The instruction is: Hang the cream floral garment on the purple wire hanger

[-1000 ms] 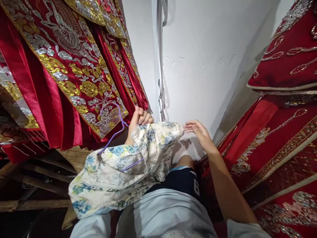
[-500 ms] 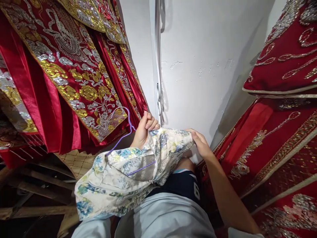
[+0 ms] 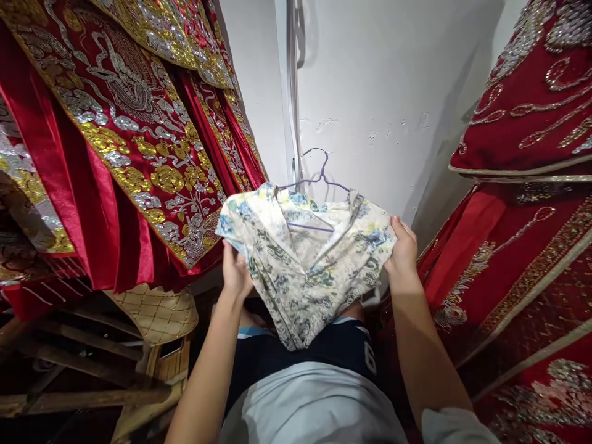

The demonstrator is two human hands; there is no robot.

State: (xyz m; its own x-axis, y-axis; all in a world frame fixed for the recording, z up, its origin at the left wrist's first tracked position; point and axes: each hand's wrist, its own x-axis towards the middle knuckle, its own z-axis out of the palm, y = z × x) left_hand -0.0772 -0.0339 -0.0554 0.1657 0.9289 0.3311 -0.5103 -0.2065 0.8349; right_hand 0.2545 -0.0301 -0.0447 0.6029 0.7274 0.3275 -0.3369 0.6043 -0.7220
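Observation:
A floral blouse (image 3: 296, 271), cream with blue, green and yellow flowers, spreads out in front of my lap. Inside its shoulders sits a purple hanger (image 3: 324, 177), its hook sticking up above the collar against the white wall. My left hand (image 3: 237, 266) is at the left sleeve, closed on its edge, with some fingers hidden by the cloth. On the other side, my right hand (image 3: 403, 246) pinches the right sleeve, thumb on top. The V-neck faces me, and the hanger's lower bar shows through the opening.
Red embroidered garments with gold and silver sequins (image 3: 166, 172) hang close at the left. More red beaded garments (image 3: 518, 246) hang at the right. A white wall (image 3: 370, 80) rises ahead. Wooden poles (image 3: 83, 394) and a quilted beige cloth (image 3: 155, 311) lie low at the left.
The blouse has turned from lying sideways on the left to facing me upright, hook up. My left hand has moved from behind the cloth to its left sleeve; my right hand has shifted slightly right.

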